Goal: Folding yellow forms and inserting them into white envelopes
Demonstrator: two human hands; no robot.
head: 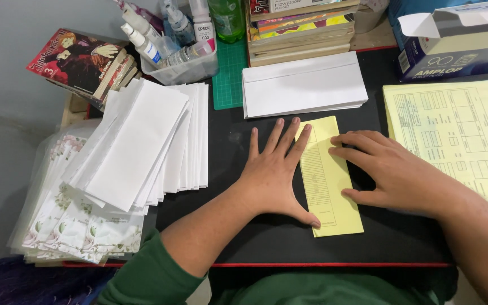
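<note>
- At the centre of the black counter (pixel 238 141) lies a folded yellow form (pixel 330 181), long and narrow, its length running away from the person, its near end just short of the counter's red front edge
- Left hand (pixel 272 172) lies flat, palm down, fingers (pixel 274 137) spread wide and straight; the thumb and the outer fingers rest on the form's left edge, the palm on the counter; it grips nothing
- Right hand (pixel 393 172) lies palm down over the form's right edge, fingers slightly bent and close together, their tips pressing on the upper half of the paper, thumb on the lower half; nothing is grasped
- Both hands touch the form, one at each long side
- A sheet of yellow printed forms (pixel 458 135) lies flat to the right, partly under the right forearm
- A stack of white envelopes (pixel 303 85) sits just beyond the folded form, apart from it
- A fanned pile of white envelopes (pixel 142 147) lies at the left, overlapping clear floral sleeves (pixel 69 220) at the counter's left edge
- At the back stand a clear tub of bottles (pixel 179 51), a green cutting mat (pixel 230 73), stacked books (pixel 300 28) and an open box (pixel 453 39)
- A comic book (pixel 80 59) lies at the far left corner
</note>
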